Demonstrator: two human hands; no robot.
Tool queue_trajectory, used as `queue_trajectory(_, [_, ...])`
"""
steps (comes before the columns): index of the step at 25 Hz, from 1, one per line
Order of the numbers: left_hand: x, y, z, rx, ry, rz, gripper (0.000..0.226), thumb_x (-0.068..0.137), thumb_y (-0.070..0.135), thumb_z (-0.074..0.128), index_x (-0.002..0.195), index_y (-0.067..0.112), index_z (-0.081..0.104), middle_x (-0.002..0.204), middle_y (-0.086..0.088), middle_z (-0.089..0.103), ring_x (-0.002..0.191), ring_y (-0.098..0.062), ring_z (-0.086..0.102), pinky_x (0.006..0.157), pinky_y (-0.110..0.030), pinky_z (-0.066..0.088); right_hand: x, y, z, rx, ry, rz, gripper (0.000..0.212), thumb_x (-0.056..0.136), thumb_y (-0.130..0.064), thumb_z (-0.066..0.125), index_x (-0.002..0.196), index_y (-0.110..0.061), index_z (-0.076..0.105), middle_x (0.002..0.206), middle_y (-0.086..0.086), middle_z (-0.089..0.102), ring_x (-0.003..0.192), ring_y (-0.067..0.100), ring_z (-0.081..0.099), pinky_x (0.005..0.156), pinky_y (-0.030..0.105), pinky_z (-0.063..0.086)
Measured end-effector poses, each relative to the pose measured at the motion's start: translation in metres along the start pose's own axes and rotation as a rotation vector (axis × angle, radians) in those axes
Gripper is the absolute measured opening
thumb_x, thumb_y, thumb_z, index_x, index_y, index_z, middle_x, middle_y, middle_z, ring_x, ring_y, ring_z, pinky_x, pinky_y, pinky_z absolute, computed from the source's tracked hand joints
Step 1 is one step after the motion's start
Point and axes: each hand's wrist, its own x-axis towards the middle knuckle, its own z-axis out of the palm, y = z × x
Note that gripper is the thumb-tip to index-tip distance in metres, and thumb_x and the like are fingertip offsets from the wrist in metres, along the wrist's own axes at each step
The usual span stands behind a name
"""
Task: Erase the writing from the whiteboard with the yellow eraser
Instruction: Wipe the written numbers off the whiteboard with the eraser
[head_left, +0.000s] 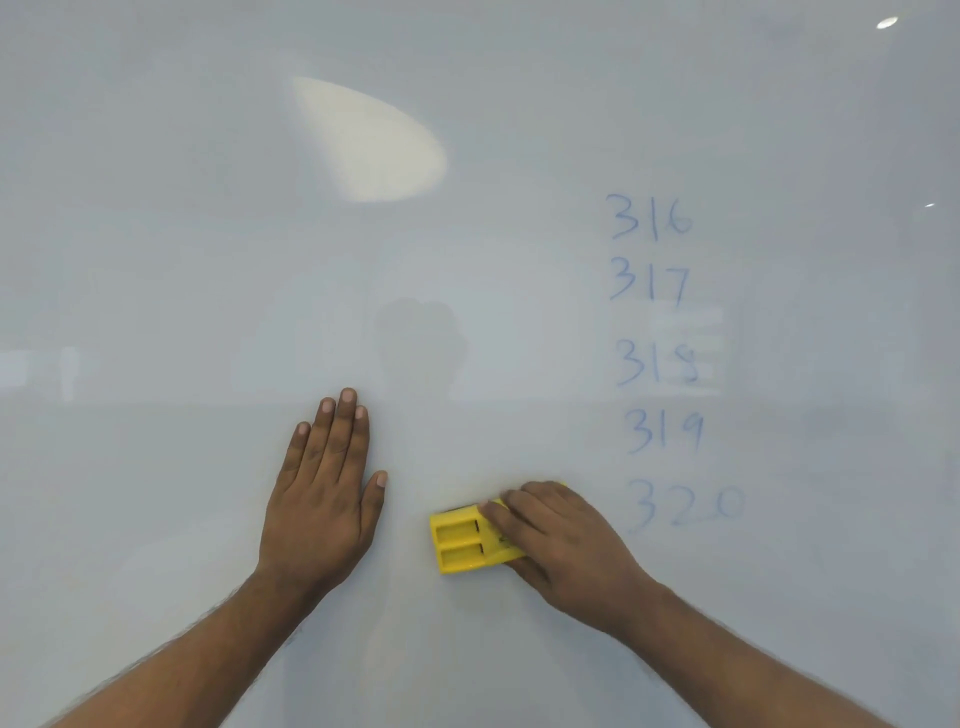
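Pressing eraser on whiteboard with your right hand, fingers clamping its right end, left of "320". Left hand lying flat, fingers together. Eraser probably light, stiff; board slippery, so keep gripping top.

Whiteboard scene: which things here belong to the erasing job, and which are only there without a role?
Belong to the job:
whiteboard
yellow eraser, held by the right hand
blue numbers 316 to 320

No role:
left hand, flat on the board
bright light reflection
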Motion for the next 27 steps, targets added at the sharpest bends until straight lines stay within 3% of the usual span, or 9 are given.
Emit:
queue_trajectory(3, [-0.004,0.001,0.001,-0.001,-0.004,-0.006,0.065,0.102,0.034,0.031,0.157,0.0,0.023,0.168,-0.014,0.016,0.156,-0.027,0.012,0.127,-0.045,0.012,-0.021,0.018,-0.01,-0.043,-0.022,0.005,0.043,0.092,-0.029,0.062,0.131,-0.012,0.055,0.114,0.005,0.06,0.102,0.026,0.056,0.095,0.035,0.042])
queue_trajectory(10, [-0.007,0.007,0.003,0.006,0.01,-0.029,0.064,0.102,0.031,0.032,0.156,-0.002,0.023,0.167,-0.016,0.017,0.155,-0.03,0.014,0.126,-0.046,0.013,0.025,0.017,-0.01,0.066,0.132,0.251,0.047,0.096,-0.035,0.057,0.137,-0.012,0.052,0.119,0.007,0.06,0.108,0.029,0.056,0.098,0.038,0.042])
queue_trajectory(16, [-0.009,0.007,0.005,0.012,0.02,-0.022,0.064,0.102,0.032,0.032,0.156,-0.002,0.023,0.166,-0.017,0.018,0.155,-0.03,0.014,0.126,-0.046,0.013,-0.02,0.0,0.003,0.031,-0.006,-0.004,0.043,0.093,-0.024,0.063,0.133,-0.013,0.054,0.117,0.005,0.06,0.103,0.028,0.055,0.094,0.038,0.044])
queue_trajectory(21, [-0.008,0.008,0.002,0.031,-0.002,-0.023,0.065,0.103,0.033,0.031,0.156,-0.003,0.022,0.167,-0.017,0.016,0.156,-0.03,0.013,0.126,-0.048,0.015,-0.056,0.029,-0.009,-0.106,-0.094,-0.169,0.036,0.098,-0.019,0.056,0.133,-0.016,0.052,0.118,0.003,0.06,0.107,0.026,0.056,0.106,0.036,0.036])
queue_trajectory(25, [-0.007,0.01,-0.002,0.041,-0.025,-0.024,0.065,0.102,0.033,0.03,0.157,-0.002,0.021,0.167,-0.016,0.015,0.156,-0.029,0.012,0.126,-0.047,0.014,-0.031,0.052,-0.029,-0.05,-0.04,-0.007,0.04,0.095,-0.029,0.055,0.132,-0.014,0.054,0.117,0.008,0.061,0.106,0.03,0.056,0.099,0.038,0.041])
queue_trajectory(27, [-0.005,0.012,-0.006,0.035,-0.033,-0.027,0.066,0.102,0.034,0.03,0.157,-0.002,0.021,0.168,-0.015,0.015,0.156,-0.028,0.012,0.126,-0.046,0.014,-0.011,0.057,-0.04,0.007,0.062,0.114,0.044,0.095,-0.034,0.053,0.132,-0.01,0.055,0.116,0.01,0.062,0.106,0.03,0.056,0.096,0.037,0.042])
